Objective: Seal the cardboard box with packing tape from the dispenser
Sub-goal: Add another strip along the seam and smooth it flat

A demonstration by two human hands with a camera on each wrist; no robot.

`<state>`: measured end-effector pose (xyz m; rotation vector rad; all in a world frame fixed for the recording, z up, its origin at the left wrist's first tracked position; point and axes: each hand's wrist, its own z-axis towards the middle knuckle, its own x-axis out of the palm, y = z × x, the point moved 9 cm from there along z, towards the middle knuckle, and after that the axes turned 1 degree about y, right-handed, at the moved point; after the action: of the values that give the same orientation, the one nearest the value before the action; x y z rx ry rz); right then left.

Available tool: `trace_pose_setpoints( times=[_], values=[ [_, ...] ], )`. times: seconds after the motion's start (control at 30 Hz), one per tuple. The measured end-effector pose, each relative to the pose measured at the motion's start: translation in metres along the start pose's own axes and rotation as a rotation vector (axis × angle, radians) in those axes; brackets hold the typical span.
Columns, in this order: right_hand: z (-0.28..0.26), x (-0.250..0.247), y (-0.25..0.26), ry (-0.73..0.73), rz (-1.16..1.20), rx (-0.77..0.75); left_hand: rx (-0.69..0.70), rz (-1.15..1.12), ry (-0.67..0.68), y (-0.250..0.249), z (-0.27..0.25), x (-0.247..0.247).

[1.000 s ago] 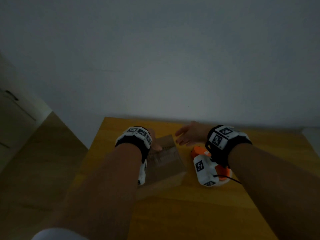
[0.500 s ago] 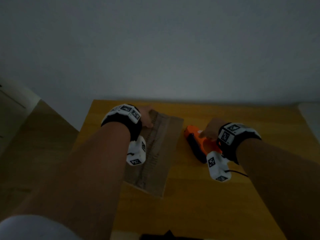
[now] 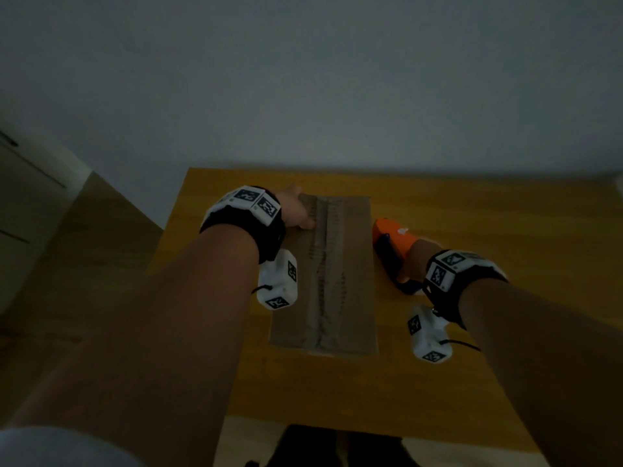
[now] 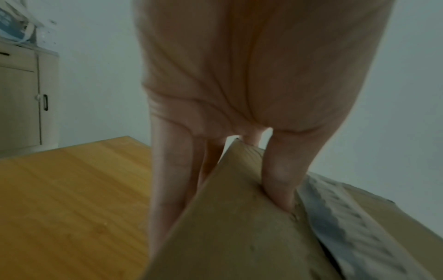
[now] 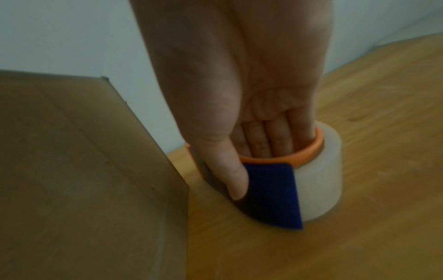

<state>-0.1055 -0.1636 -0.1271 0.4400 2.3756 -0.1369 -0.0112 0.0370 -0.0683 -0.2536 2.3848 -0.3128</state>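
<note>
Dim, underexposed, greyish cast; wrist views soft w/ blur, wide-angle stretch at edges.

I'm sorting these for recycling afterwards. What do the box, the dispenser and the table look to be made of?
Box: brown cardboard, matte, with a strip of old tape along its centre seam.
Dispenser: probably moulded plastic, orange ring and ribbed blue plate, carrying a cloudy clear tape roll.
Table: wood or wood-look, yellowish, with straight grain lines; solid or veneer can't be told.
</note>
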Motion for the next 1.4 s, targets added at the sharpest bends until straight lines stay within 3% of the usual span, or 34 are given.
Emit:
trace_pose_setpoints(
  times=[0.2, 0.4, 0.5, 0.63, 0.8, 0.97, 1.13, 1.23, 1.4],
  values=[
    [-0.008, -0.029, -0.025, -0.135, 0.319, 0.111, 0.079, 0.077, -0.048, -0.013, -0.006, -0.004],
    [-0.045, -0.103, -0.047, -0.359, 0.534, 0.034, 0.236, 0.100, -0.235, -0.044, -0.028, -0.046],
    [-0.074, -0.134, -0.044, -0.419, 0.762, -0.036, 0.298, -0.209, -0.226, -0.060, -0.035, -0.058],
    [-0.090, -0.153, -0.034, -0.433, 0.952, -0.103, 0.349, -0.855, 0.036, -0.083, -0.044, -0.049],
    [-0.094, -0.158, -0.027, -0.428, 1.049, -0.146, 0.387, -1.011, -0.043, -0.079, -0.046, -0.065],
    [-0.097, -0.161, -0.010, -0.379, 0.952, -0.246, 0.302, -0.982, -0.071, -0.062, -0.041, -0.064],
    [-0.101, -0.147, 0.015, -0.177, 0.605, -0.341, 0.234, -0.978, -0.107, -0.045, -0.037, -0.067],
    [-0.104, -0.154, 0.027, -0.253, 0.357, -0.366, 0.227, -0.908, -0.150, -0.037, -0.038, -0.073],
    [-0.115, -0.171, 0.041, -0.442, 0.148, -0.399, 0.183, -0.924, -0.210, -0.025, -0.040, -0.077]
  ],
)
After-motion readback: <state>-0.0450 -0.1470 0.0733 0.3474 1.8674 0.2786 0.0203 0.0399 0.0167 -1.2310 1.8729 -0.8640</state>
